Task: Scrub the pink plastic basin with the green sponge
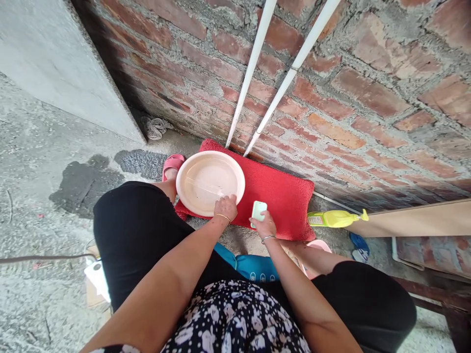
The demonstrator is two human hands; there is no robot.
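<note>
A pale pink plastic basin with a shallow layer of water sits on the left end of a red rug. My left hand is at the basin's near right rim, fingers curled over the edge. A pale green bar of soap is in my right hand, which grips its lower right side just above the rug. The soap is apart from the basin.
A yellow bottle lies at the rug's right end, near a leaning board. Two white pipes run down the brick wall. A grey slab stands at left. Pink slippers are on my feet.
</note>
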